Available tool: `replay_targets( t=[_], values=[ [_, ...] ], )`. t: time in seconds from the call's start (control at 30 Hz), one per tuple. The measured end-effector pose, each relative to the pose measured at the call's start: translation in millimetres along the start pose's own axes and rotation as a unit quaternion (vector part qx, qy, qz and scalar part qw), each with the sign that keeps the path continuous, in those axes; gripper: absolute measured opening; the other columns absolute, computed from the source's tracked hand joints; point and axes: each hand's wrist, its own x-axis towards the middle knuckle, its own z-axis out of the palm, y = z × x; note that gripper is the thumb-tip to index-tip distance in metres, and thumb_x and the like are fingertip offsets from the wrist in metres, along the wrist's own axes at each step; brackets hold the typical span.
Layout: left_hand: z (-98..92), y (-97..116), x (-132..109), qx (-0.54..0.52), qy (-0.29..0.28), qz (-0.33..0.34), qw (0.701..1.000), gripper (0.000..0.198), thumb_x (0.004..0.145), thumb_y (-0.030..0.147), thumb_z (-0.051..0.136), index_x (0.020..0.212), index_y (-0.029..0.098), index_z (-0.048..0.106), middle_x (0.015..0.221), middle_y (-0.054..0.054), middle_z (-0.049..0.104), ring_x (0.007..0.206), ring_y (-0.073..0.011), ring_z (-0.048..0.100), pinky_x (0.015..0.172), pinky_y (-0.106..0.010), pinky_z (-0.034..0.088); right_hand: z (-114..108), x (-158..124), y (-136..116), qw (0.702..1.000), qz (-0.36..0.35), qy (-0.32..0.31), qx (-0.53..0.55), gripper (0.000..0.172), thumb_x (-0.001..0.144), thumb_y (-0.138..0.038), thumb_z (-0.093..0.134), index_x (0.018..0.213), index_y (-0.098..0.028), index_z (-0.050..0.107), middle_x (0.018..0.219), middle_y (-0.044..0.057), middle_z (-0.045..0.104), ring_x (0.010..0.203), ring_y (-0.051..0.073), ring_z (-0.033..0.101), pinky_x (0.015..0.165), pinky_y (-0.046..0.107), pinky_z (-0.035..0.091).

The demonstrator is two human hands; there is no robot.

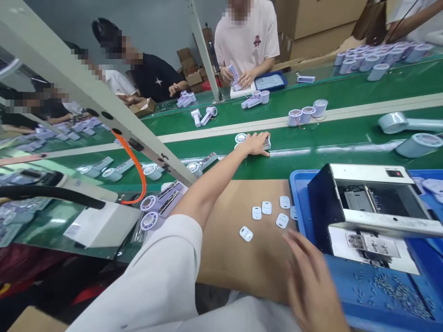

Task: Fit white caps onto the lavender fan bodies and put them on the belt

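My left hand [256,144] stretches far forward onto the green conveyor belt. Its fingers curl over pale purple handheld fan housings [240,137], whose round ends show on its left; the hand covers most of them. My right hand [311,281] hovers low at the right of the brown cardboard sheet [224,258], a little blurred, fingers apart with nothing seen in them. Several small white square plates with holes [246,234] lie on the cardboard beyond it. Two more fan housings [148,221] rest side by side left of my left forearm.
A blue tray [301,216] at right holds a screw feeder machine [335,212] and loose screws [401,290]. A slanted metal post [152,152] and an orange hose [140,166] stand left. Co-workers sit across the belt, one handling a fan part [234,76].
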Motion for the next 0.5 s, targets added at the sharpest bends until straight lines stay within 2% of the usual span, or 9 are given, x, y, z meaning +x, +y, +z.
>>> replay_targets(
  t=[0.07,0.13,0.23,0.33,0.4,0.5],
  values=[
    [1.2,4.1,3.9,0.007,-0.003,0.004,1.000,0.062,0.110,0.047,0.082,0.163,0.022,0.066,0.176,-0.016,0.061,0.163,-0.0404,0.059,0.138,-0.072,0.048,25.2,9.9,-4.5,0.999,-0.004,0.006,-0.042,0.051,0.137,-0.035,0.024,0.181,-0.012,0.035,0.178,0.022,0.039,0.163,0.040,0.048,0.124,0.063,0.059],
    [-1.4,4.9,-1.1,0.011,0.008,0.010,1.000,0.066,0.109,0.048,0.083,0.167,0.023,0.063,0.182,-0.016,0.055,0.169,-0.0419,0.053,0.142,-0.074,0.042,48.9,18.5,-4.9,0.995,-0.002,0.013,-0.096,0.058,0.135,-0.037,0.022,0.182,-0.003,0.027,0.181,0.029,0.028,0.167,0.050,0.040,0.119,0.072,0.058],
    [-4.5,-5.2,-26.5,0.016,0.048,-0.014,0.999,0.072,0.111,0.052,0.080,0.173,0.025,0.058,0.188,-0.015,0.048,0.174,-0.0430,0.046,0.145,-0.076,0.036,68.2,22.9,1.5,0.988,-0.006,0.028,-0.149,0.063,0.132,-0.037,0.028,0.177,0.007,0.029,0.178,0.040,0.023,0.154,0.065,0.046,0.103,0.076,0.062],
    [-0.5,-29.3,-66.9,0.031,0.100,-0.130,0.986,0.068,0.113,0.051,0.077,0.173,0.025,0.058,0.189,-0.016,0.047,0.174,-0.0430,0.046,0.144,-0.075,0.038,70.9,17.1,5.2,0.985,-0.011,0.035,-0.170,0.068,0.132,-0.038,0.028,0.178,0.013,0.029,0.176,0.044,0.023,0.146,0.069,0.050,0.097,0.074,0.061],
    [5.5,-49.6,-94.1,0.040,0.121,-0.237,0.963,0.065,0.113,0.048,0.078,0.170,0.024,0.060,0.185,-0.017,0.050,0.171,-0.0427,0.051,0.141,-0.075,0.043,69.9,10.5,2.0,0.983,-0.040,0.036,-0.173,0.068,0.133,-0.035,0.024,0.179,0.014,0.028,0.176,0.042,0.026,0.149,0.064,0.051,0.105,0.070,0.057],
    [16.3,-75.8,-123.7,0.027,0.112,-0.351,0.929,0.057,0.112,0.046,0.080,0.162,0.021,0.067,0.172,-0.017,0.063,0.156,-0.0385,0.065,0.131,-0.068,0.057,68.7,3.0,-4.6,0.979,-0.099,0.039,-0.174,0.055,0.131,-0.022,0.025,0.169,0.014,0.042,0.173,0.037,0.038,0.145,0.054,0.058,0.112,0.061,0.048]
  ],
)
